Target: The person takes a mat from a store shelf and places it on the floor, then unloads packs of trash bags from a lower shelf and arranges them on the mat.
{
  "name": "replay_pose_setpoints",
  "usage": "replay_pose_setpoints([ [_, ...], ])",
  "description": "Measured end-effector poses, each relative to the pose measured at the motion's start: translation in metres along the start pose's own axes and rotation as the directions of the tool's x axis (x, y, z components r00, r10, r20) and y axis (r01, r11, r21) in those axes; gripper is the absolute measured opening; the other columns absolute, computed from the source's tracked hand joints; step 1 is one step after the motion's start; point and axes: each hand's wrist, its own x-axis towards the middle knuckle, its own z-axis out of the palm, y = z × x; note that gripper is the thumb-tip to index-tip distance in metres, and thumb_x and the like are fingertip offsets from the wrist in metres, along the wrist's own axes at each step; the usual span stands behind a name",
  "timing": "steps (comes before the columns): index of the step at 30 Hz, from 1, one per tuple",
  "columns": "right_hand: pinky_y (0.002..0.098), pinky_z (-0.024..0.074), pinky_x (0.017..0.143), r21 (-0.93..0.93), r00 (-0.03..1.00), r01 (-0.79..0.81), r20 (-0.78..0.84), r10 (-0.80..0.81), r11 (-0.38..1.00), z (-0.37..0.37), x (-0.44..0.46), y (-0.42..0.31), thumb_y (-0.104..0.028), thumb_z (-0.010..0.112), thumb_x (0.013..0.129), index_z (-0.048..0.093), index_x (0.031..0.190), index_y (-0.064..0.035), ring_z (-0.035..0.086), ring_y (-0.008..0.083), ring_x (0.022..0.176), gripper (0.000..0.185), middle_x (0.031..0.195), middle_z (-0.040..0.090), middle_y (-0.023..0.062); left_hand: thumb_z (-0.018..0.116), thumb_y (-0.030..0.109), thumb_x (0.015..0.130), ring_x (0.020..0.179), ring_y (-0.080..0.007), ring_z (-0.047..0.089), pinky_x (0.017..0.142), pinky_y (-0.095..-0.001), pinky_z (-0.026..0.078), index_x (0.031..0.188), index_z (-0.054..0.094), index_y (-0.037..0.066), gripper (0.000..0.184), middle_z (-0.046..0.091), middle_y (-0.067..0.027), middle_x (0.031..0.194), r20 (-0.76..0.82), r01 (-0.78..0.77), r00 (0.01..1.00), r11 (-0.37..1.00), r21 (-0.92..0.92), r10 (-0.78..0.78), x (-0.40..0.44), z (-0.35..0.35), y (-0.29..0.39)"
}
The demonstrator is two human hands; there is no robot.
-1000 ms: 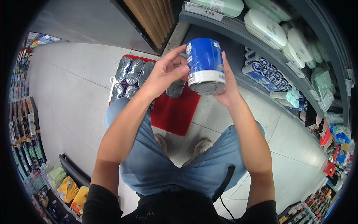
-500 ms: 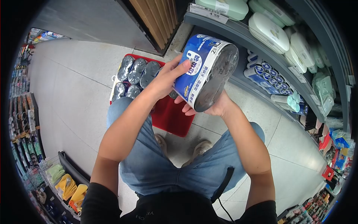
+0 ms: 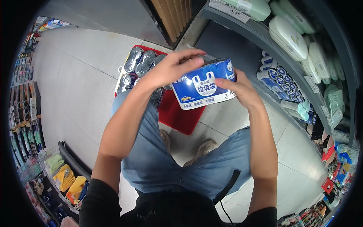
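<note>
A pack of garbage bags point(image 3: 206, 85) in a blue-and-white wrapper is held up in front of me, its printed side facing me. My right hand point(image 3: 244, 90) grips its right end, thumb across the label and the other fingers hidden behind. Over the upper left edge lies my left hand point(image 3: 176, 68), fingers stretched out and slightly apart. Whether its palm presses on the pack is hard to see. Below, a red crate or tray point(image 3: 181, 118) on the floor holds several dark, plastic-wrapped packs point(image 3: 145, 63), partly covered by my left forearm.
To the right, a grey shelf point(image 3: 257, 28) carries pale plastic boxes point(image 3: 288, 38), with blue packs of rolls point(image 3: 280, 81) lower down. A wire basket point(image 3: 49, 153) with yellow and green goods stands at left. A wood-slatted panel point(image 3: 172, 19) rises ahead.
The pack has been turned so its label faces me and its dark end no longer shows. My right hand came from underneath to its right end; my left hand's fingers have stretched over the top.
</note>
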Motion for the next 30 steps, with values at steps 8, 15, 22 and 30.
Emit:
replay_pose_setpoints([
  [8, 0.031, 0.0518, 0.09, -0.143, 0.989, -0.02, 0.145, 0.041, 0.989, 0.001, 0.009, 0.005, -0.038, 0.084, 0.072, 0.06, 0.123, 0.0048, 0.067, 0.0209, 0.099, 0.071, 0.108, 0.069, 0.0136, 0.084, 0.035, 0.077, 0.104, -0.0247, 0.065, 0.093, -0.0351, 0.052, 0.148, 0.038, 0.002, 0.091, 0.066, -0.0193, 0.111, 0.184, 0.031, 0.98, 0.972, 0.233, -0.075, -0.001, -0.006, -0.008],
  [15, 0.0386, 0.0527, 0.083, -0.829, 0.971, -0.034, 0.106, 0.216, 0.558, -0.016, 0.028, 0.046, -0.034, 0.08, 0.074, 0.061, 0.119, 0.009, 0.069, 0.0327, 0.097, 0.064, 0.1, 0.069, 0.0259, 0.086, 0.042, 0.06, 0.099, -0.0396, 0.069, 0.086, -0.0423, 0.056, 0.121, 0.049, -0.013, 0.09, 0.07, -0.0262, 0.1, 0.028, 0.242, 0.862, 0.46, 0.854, -0.506, -0.015, 0.056, -0.102],
  [22, 0.0396, 0.0517, 0.085, -0.792, 0.983, -0.01, 0.105, 0.152, 0.611, -0.013, 0.049, 0.033, -0.028, 0.068, 0.087, 0.063, 0.118, 0.0034, 0.067, 0.0315, 0.098, 0.044, 0.103, 0.07, 0.0205, 0.087, 0.041, 0.063, 0.108, -0.0309, 0.068, 0.091, -0.038, 0.055, 0.124, 0.042, -0.008, 0.09, 0.067, -0.0202, 0.113, -0.341, 0.517, 0.744, 0.171, 0.839, -0.575, -0.037, 0.059, -0.192],
  [30, 0.0413, 0.051, 0.09, -0.79, 0.993, -0.01, 0.063, 0.099, 0.614, -0.014, 0.053, 0.039, -0.026, 0.067, 0.088, 0.064, 0.117, 0.0025, 0.066, 0.0344, 0.106, 0.041, 0.11, 0.069, 0.0219, 0.086, 0.053, 0.062, 0.099, -0.036, 0.07, 0.086, -0.0395, 0.057, 0.114, 0.046, -0.011, 0.092, 0.068, -0.0259, 0.103, -0.51, 0.666, 0.728, 0.293, 0.686, -0.459, -0.035, 0.044, -0.224],
])
